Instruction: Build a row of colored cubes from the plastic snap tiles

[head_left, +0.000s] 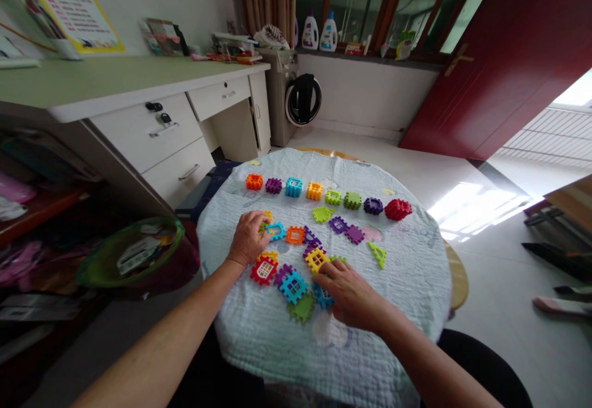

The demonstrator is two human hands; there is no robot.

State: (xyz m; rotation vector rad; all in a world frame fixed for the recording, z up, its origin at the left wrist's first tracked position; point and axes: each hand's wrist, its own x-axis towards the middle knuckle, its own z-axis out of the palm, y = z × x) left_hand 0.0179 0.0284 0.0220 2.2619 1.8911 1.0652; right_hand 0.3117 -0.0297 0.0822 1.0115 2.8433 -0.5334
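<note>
Loose plastic interlocking tiles with toothed edges lie across the middle of a round table. My left hand (250, 235) curls over the left end of the pile, its fingertips closed at a yellow-green tile (263, 227) that is mostly hidden. A light blue frame tile (277, 231) touches those fingers. My right hand (348, 294) bends round a blue tile (323, 296), partly covered by the fingers. Just beyond its fingertips is a yellow window tile (316, 260). Nearer me lie a turquoise window tile (293, 287), a green tile (302, 308) and a red window tile (264, 270).
Colour-sorted stacks, including a turquoise stack (294, 187) and a red stack (398, 209), form a row along the far side. A pale quilted cloth (370, 340) covers the table. A green triangular piece (378, 254) lies at right. A desk (139, 78) stands beyond, left.
</note>
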